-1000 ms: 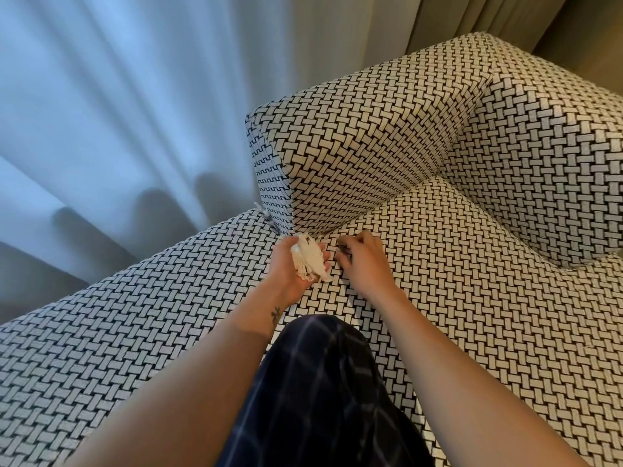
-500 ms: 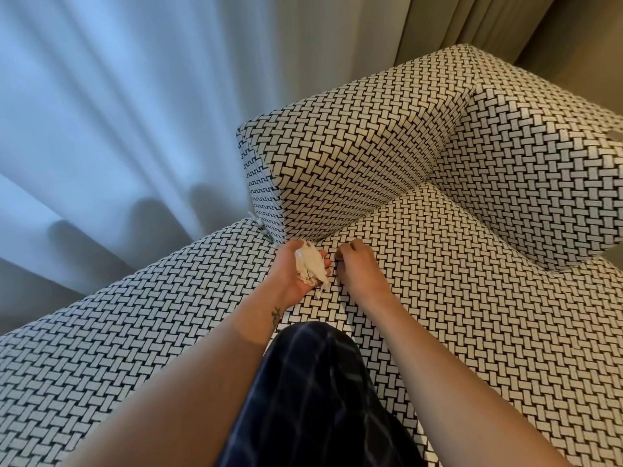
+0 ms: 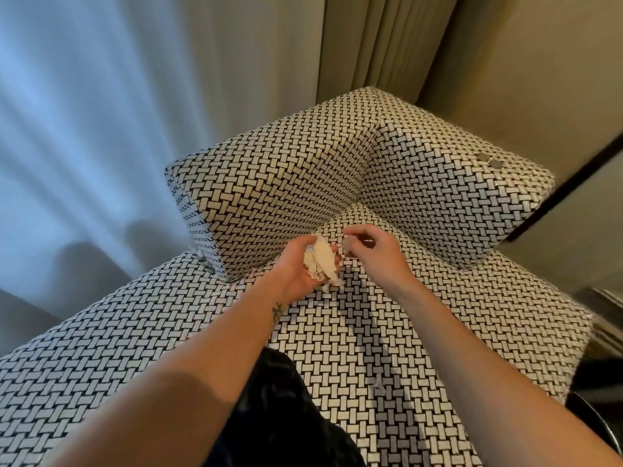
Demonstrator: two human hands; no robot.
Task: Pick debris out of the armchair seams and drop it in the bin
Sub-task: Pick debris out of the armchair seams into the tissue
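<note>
In front of the woven armrest (image 3: 276,183), the left hand (image 3: 295,269) cupped a wad of cream scraps (image 3: 322,261) in its curled fingers. There too, the right hand (image 3: 379,256) pinched one small pale scrap (image 3: 346,246).

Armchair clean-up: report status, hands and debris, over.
Left hand holds wad of paper scraps. Right hand pinches small scrap above seat. One loose bit on seat.

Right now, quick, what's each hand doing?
Left hand: closed, holding a wad of paper scraps.
Right hand: closed, pinching a small pale bit, too blurry to name.
</note>
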